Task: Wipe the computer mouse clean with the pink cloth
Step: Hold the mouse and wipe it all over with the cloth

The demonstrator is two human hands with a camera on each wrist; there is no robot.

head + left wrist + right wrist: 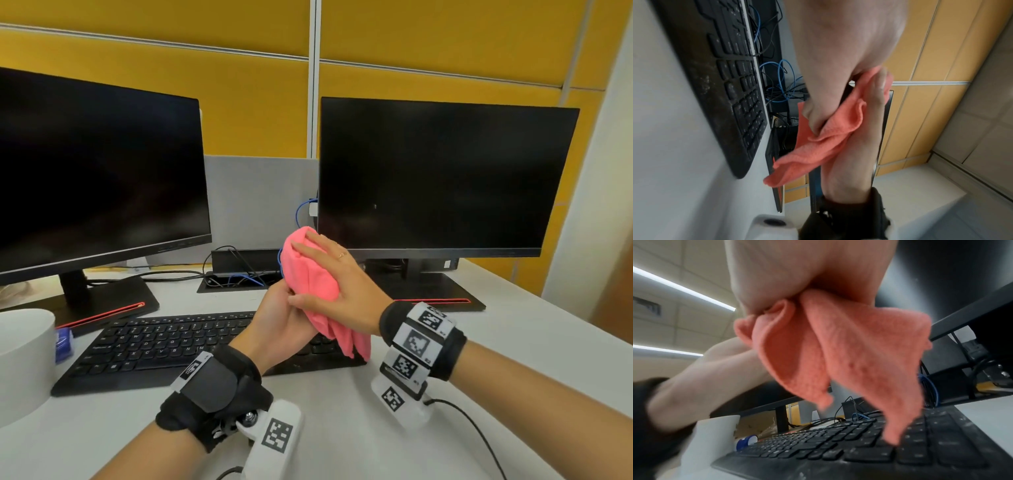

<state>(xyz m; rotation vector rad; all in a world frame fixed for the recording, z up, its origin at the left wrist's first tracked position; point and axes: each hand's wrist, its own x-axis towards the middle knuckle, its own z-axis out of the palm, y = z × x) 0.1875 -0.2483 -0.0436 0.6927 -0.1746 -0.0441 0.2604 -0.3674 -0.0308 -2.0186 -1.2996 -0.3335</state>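
Above the keyboard, both hands hold the bunched pink cloth [320,287] [818,142] [838,345] between them. My left hand [284,318] cups the bundle from below, and its thumb [812,116] presses into the fabric. My right hand [305,270] lies over the top, fingers spread along the cloth and thumb clamped on its near side. A loose tail of cloth hangs down toward the keys. The computer mouse is not visible in any view; whatever sits inside the bundle is covered.
A black keyboard [164,342] [838,443] lies on the white desk [342,428] under the hands. Two dark monitors [96,178] [442,178] stand behind, with a cable tray and blue cables [239,277] between them. A white round container [24,359] stands at the left.
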